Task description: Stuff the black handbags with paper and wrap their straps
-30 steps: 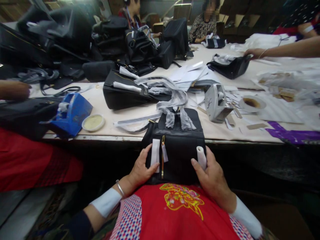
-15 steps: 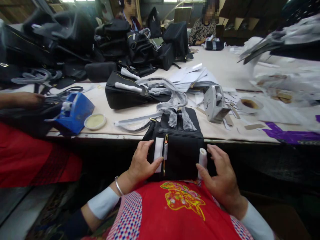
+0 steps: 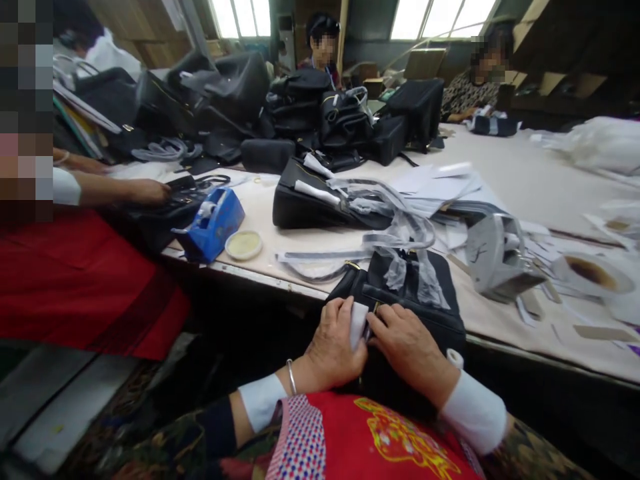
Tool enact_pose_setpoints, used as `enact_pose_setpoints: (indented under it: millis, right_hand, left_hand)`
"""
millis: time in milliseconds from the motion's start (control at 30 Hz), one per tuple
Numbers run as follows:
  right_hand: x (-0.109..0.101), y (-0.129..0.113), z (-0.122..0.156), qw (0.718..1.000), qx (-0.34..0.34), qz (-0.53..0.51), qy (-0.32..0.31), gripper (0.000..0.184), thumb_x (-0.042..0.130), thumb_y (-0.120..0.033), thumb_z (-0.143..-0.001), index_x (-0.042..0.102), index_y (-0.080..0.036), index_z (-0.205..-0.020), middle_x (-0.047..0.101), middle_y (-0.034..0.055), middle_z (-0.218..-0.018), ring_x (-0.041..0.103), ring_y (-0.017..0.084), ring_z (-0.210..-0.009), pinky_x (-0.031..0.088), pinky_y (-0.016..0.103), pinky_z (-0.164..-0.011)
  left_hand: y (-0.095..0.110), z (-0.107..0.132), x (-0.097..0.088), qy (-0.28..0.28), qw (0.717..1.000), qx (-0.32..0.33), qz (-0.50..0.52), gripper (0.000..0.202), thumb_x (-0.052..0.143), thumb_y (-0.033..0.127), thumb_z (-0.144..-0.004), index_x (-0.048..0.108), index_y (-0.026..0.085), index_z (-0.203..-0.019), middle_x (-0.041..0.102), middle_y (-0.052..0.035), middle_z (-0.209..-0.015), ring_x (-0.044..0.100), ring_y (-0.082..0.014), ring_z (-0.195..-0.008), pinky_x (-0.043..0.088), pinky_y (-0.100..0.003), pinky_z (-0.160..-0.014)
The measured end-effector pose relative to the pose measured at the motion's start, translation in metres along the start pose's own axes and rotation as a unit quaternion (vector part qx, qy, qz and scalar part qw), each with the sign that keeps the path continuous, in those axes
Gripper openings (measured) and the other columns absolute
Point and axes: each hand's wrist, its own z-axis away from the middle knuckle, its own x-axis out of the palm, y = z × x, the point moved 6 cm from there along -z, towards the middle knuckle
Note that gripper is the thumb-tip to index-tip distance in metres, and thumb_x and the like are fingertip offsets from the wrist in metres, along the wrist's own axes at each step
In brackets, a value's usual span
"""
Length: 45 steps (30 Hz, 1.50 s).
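My left hand pinches a white strip against the black bag. My right hand lies beside it, fingers pressed together flat on the bag. The bag leans on the table edge. To the bag's left stands a tape dispenser; beyond the bag lies a second bag.
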Motion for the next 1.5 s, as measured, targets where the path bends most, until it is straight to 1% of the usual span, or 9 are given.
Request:
enact_pose_setpoints:
  millis: [100, 233, 467, 633, 867, 1067, 1233, 1367, 1500]
  right_hand:
    - [-0.001, -0.005, -0.003, 0.998, -0.054, 0.009, -0.016, 0.013, 0.063, -0.011, -0.088, 0.065, -0.015, -0.100, 0.064, 0.0092, -0.091, 0.055, 0.025, -0.081, 0.042, 0.037, -0.072]
    - [-0.002, -0.007, -0.008, 0.991, -0.118, 0.027, -0.056, 0.013, 0.054, -0.006, -0.090, 0.063, -0.014, -0.093, 0.063, 0.0091, -0.088, 0.052, 0.023, -0.076, 0.039, 0.036, -0.068]
    - [-0.018, 0.003, -0.020, 0.979, -0.164, 0.008, -0.119, 0.008, 0.058, -0.016, -0.088, 0.061, -0.017, -0.095, 0.061, 0.0078, -0.093, 0.053, 0.023, -0.084, 0.034, 0.035, -0.065]
    - [-0.015, 0.008, -0.026, 0.971, -0.203, 0.013, -0.127, 0.009, 0.063, -0.026, -0.090, 0.060, -0.018, -0.094, 0.061, 0.0074, -0.096, 0.054, 0.022, -0.085, 0.034, 0.033, -0.064]
    - [-0.001, 0.013, -0.026, 0.968, -0.227, 0.028, -0.099, 0.012, 0.050, -0.019, -0.097, 0.060, -0.015, -0.090, 0.061, 0.0080, -0.089, 0.053, 0.020, -0.075, 0.037, 0.032, -0.063]
    - [0.000, 0.018, -0.015, 0.950, -0.292, -0.035, -0.107, 0.011, 0.050, -0.017, -0.098, 0.060, -0.016, -0.095, 0.064, 0.0090, -0.108, 0.058, 0.019, -0.086, 0.043, 0.031, -0.071]
    - [-0.005, 0.020, -0.016, 0.949, -0.282, -0.079, -0.117, 0.012, 0.049, -0.015, -0.098, 0.060, -0.016, -0.099, 0.066, 0.0057, -0.095, 0.059, 0.018, -0.083, 0.043, 0.031, -0.074]
    - [-0.007, 0.017, -0.018, 0.953, -0.269, -0.088, -0.104, 0.017, 0.057, -0.019, -0.090, 0.059, -0.014, -0.107, 0.065, 0.0078, -0.096, 0.058, 0.020, -0.084, 0.042, 0.033, -0.075]
    - [-0.004, 0.017, -0.021, 0.965, -0.246, -0.074, -0.061, 0.012, 0.049, -0.016, -0.095, 0.060, -0.015, -0.099, 0.063, 0.0069, -0.088, 0.056, 0.019, -0.077, 0.040, 0.032, -0.071]
  left_hand:
    - [-0.001, -0.002, -0.002, -0.003, 1.000, 0.000, 0.011, 0.081, 0.067, 0.025, -0.076, 0.032, 0.013, -0.148, 0.043, -0.0203, -0.133, 0.045, -0.0352, -0.128, 0.045, -0.056, -0.108]
    - [-0.003, -0.005, -0.003, -0.008, 1.000, -0.003, 0.021, 0.076, 0.065, 0.028, -0.080, 0.033, 0.012, -0.148, 0.043, -0.0199, -0.133, 0.045, -0.0347, -0.128, 0.044, -0.054, -0.109]
    - [-0.004, -0.008, -0.003, -0.001, 0.999, -0.008, 0.041, 0.074, 0.065, 0.023, -0.077, 0.037, 0.013, -0.146, 0.047, -0.0179, -0.129, 0.048, -0.0335, -0.125, 0.044, -0.053, -0.109]
    - [-0.006, -0.009, -0.004, 0.003, 0.999, -0.006, 0.048, 0.073, 0.064, 0.023, -0.078, 0.038, 0.015, -0.145, 0.048, -0.0175, -0.130, 0.048, -0.0337, -0.127, 0.043, -0.054, -0.109]
    - [-0.005, -0.011, -0.006, -0.004, 0.999, -0.012, 0.041, 0.069, 0.065, 0.025, -0.078, 0.041, 0.011, -0.141, 0.050, -0.0185, -0.128, 0.049, -0.0329, -0.125, 0.044, -0.052, -0.110]
    - [-0.006, -0.014, -0.010, -0.007, 0.998, -0.006, 0.066, 0.064, 0.063, 0.022, -0.077, 0.045, 0.015, -0.138, 0.054, -0.0158, -0.128, 0.051, -0.0303, -0.125, 0.045, -0.050, -0.110]
    - [-0.008, -0.015, -0.009, -0.011, 0.998, -0.006, 0.067, 0.064, 0.064, 0.023, -0.078, 0.045, 0.014, -0.138, 0.054, -0.0163, -0.129, 0.051, -0.0302, -0.125, 0.044, -0.050, -0.110]
    - [-0.007, -0.015, -0.008, -0.009, 0.998, -0.001, 0.066, 0.063, 0.064, 0.023, -0.078, 0.044, 0.016, -0.138, 0.054, -0.0153, -0.128, 0.052, -0.0302, -0.125, 0.044, -0.051, -0.110]
    - [-0.005, -0.012, -0.005, 0.002, 0.999, -0.015, 0.035, 0.066, 0.065, 0.025, -0.080, 0.041, 0.015, -0.140, 0.053, -0.0164, -0.128, 0.052, -0.0317, -0.124, 0.045, -0.052, -0.109]
